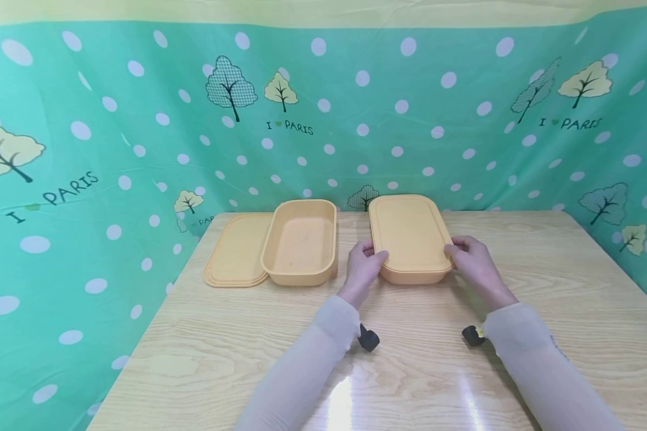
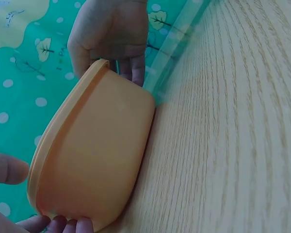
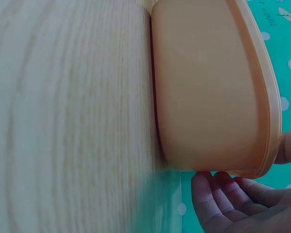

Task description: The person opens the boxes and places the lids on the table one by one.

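An orange-yellow food container [image 1: 413,278] with its flat lid [image 1: 408,230] on top stands on the table, right of centre in the head view. My left hand [image 1: 363,269] holds its left side, thumb over the lid's edge and fingers against the wall. On the opposite side my right hand [image 1: 477,263] grips it likewise, thumb at the lid rim. The left wrist view shows the container wall [image 2: 97,145] resting along the tabletop. Fingertips [image 3: 203,187] of the right hand press the wall under the rim in the right wrist view.
Left of the hands is an uncovered container [image 1: 302,276] of the same colour. A separate lid [image 1: 237,251] lies flat beside it, partly behind its edge. Behind the wooden table [image 1: 221,347] hangs a green dotted curtain [image 1: 323,149].
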Demonstrator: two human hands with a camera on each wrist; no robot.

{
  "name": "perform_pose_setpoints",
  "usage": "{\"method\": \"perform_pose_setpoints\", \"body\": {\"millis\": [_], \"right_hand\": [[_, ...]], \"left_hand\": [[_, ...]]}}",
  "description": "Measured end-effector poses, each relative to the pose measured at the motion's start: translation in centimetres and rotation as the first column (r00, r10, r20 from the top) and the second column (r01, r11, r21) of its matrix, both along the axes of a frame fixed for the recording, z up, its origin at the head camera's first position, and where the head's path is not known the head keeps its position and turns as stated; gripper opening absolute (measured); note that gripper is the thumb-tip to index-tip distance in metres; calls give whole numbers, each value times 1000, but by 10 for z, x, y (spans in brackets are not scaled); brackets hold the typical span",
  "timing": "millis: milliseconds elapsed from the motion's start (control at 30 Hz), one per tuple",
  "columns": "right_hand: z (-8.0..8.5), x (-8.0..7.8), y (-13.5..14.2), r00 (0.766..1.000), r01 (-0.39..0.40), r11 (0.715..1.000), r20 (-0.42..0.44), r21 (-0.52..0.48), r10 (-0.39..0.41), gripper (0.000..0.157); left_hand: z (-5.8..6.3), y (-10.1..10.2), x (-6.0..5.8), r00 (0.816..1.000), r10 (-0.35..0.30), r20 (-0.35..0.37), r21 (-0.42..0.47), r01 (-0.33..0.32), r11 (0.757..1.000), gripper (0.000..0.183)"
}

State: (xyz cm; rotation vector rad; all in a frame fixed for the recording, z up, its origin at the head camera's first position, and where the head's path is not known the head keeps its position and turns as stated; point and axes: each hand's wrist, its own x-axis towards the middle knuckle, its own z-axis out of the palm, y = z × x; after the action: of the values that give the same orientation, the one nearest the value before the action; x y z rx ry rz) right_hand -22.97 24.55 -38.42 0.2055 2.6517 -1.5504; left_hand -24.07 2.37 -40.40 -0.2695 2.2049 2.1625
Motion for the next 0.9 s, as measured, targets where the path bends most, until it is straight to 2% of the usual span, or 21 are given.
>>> {"method": "perform_pose_setpoints", "body": {"millis": [900], "right_hand": [[-2, -1, 0, 999, 20, 1000, -36, 5, -20, 51]], "left_hand": [[3, 2, 1, 999, 18, -33, 17, -17, 1000, 38]]}}
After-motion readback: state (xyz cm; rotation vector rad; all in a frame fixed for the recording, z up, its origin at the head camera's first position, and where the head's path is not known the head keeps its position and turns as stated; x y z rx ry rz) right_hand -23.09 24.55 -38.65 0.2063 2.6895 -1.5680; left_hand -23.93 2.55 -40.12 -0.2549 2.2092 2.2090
